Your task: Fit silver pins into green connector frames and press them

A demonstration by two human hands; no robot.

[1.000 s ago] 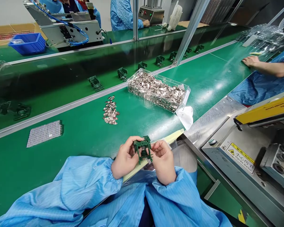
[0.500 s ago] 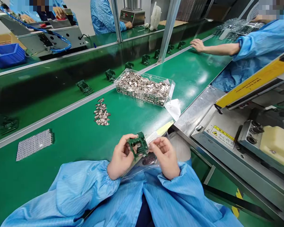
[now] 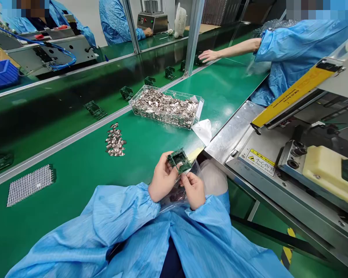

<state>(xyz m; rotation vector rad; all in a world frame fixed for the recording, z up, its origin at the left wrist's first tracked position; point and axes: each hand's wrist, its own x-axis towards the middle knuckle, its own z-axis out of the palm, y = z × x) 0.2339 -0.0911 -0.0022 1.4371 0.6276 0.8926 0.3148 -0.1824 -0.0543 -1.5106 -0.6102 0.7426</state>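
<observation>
My left hand [image 3: 164, 178] is closed around one side of a dark green open frame-like part [image 3: 186, 163], holding it tilted above the near table edge. Its thumb lies across the lower side of the opening. Just below that part, my right hand [image 3: 193, 190] is closed in a pinch against its lower edge; whatever sits between the fingertips is too small or hidden to name. A yellow strip [image 3: 195, 153] shows behind the part. Under both hands lies a clear plastic bag [image 3: 174, 197] with something dark in it.
A clear bin [image 3: 162, 115] full of small metal pieces stands ahead, with a loose metal pile [image 3: 115, 143] to its left. A gridded white sheet [image 3: 30, 184] lies at left. Green parts [image 3: 95, 110] line the far strip. A co-worker's hand [image 3: 209, 55] reaches in; a machine [image 3: 278, 154] borders the right.
My right hand has come in from the white gridded strip to the green part's lower edge. The green part has turned, its opening now facing up. The co-worker's hand has reached further left.
</observation>
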